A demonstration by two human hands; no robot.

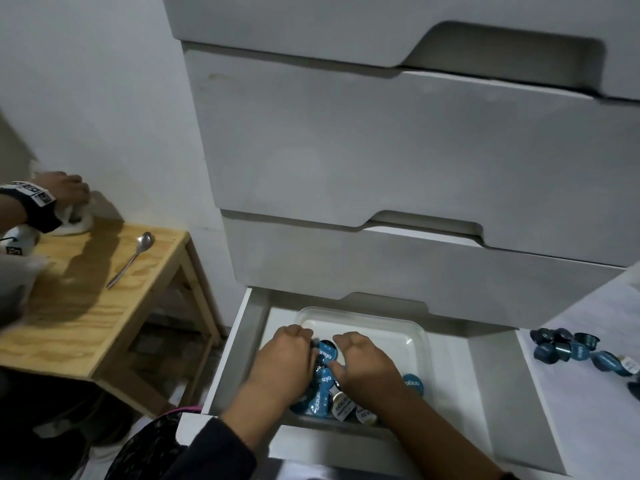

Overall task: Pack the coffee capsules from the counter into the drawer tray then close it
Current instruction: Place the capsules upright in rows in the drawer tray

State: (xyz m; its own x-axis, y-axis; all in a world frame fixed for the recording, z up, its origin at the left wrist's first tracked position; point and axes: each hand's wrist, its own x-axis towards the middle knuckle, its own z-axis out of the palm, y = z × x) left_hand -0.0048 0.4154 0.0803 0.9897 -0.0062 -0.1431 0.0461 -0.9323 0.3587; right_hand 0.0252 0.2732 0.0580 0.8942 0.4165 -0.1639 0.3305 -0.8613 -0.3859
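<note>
The bottom drawer (228, 358) of a white chest stands pulled out. Inside it lies a clear plastic tray (363, 315) with several blue and white coffee capsules (323, 389) heaped at its near side. My left hand (287, 362) and my right hand (363, 363) are both down in the tray, knuckles up, with the fingers curled onto capsules; one blue capsule shows between the two hands. The fingertips are hidden. Several more dark blue capsules (571, 348) lie loose on the white counter (588, 420) at the right.
Three shut drawers (381, 150) sit above the open one. A wooden side table (79, 313) at the left carries a metal spoon (133, 258). Another person's hand (65, 190), with a black wristband, rests on a white object there.
</note>
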